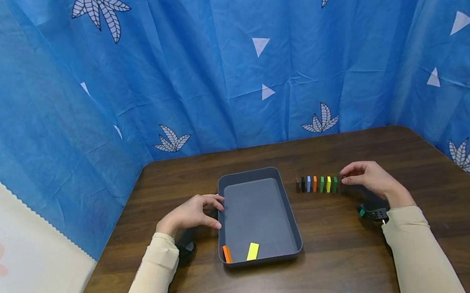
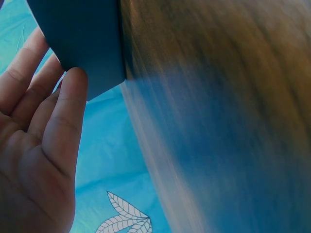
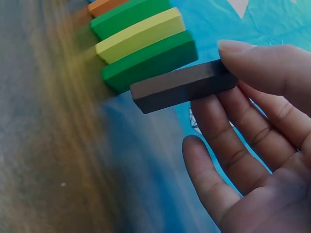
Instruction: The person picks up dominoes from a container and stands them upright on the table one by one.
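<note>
Between its thumb and fingertips, my right hand pinches a dark brown domino block. It is just right of a row of standing blocks, beside the end green block. That row also holds a yellow block, another green one, an orange block, a blue block and dark ones. My left hand has its loosely bent fingers and thumb at the left rim of a grey tray. In the left wrist view the fingertips meet the tray's edge.
Inside the tray, near its front wall, are an orange block and a yellow block. The wooden table ends at the back against a blue curtain. A white flowered cloth hangs at the left.
</note>
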`<state>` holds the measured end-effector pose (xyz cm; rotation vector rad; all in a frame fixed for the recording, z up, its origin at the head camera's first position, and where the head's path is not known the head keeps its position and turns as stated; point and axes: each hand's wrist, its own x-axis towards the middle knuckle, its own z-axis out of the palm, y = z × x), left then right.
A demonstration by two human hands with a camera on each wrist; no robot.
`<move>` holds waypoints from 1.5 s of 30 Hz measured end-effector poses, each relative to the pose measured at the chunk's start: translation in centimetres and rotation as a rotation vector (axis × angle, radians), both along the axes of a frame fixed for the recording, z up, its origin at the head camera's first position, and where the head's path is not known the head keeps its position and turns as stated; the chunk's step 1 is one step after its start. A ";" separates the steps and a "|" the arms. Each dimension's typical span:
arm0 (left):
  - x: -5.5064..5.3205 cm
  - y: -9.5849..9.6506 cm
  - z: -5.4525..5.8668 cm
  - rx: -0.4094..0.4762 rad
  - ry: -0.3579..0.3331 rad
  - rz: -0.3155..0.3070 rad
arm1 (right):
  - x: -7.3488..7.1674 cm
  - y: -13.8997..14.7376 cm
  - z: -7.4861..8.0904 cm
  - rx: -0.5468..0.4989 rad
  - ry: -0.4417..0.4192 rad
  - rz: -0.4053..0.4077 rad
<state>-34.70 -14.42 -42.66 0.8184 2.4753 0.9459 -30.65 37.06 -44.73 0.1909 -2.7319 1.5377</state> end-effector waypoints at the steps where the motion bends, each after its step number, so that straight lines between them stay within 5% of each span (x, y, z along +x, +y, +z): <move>1: 0.0 0.0 0.0 0.001 -0.002 0.002 | 0.0 0.0 -0.1 0.000 -0.003 -0.002; 45: 0.0 0.0 -0.1 0.012 -0.021 0.021 | -0.5 -0.7 -0.9 0.038 -0.009 -0.018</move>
